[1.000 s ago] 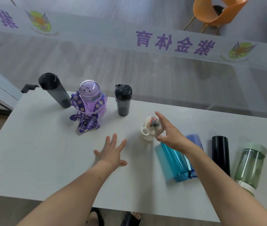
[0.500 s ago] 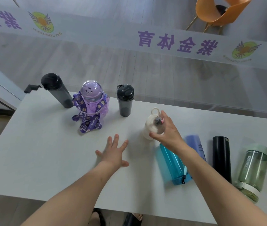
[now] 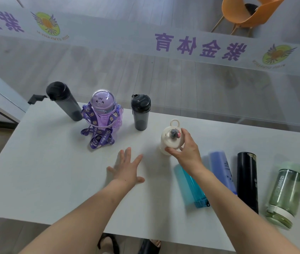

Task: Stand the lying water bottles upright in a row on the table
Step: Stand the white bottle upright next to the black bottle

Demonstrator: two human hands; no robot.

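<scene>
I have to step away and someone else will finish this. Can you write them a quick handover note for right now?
Right hand: gripping the white bottle by its lid end, upright or nearly so on the table.
Left hand: open, flat on the table, holding nothing.
Done: tall grey bottle, purple bottle and short grey bottle stand along the far edge.
Left: release the white one in line, then stand up the teal bottle, lilac bottle, black bottle and green bottle, all lying on the right.
</scene>
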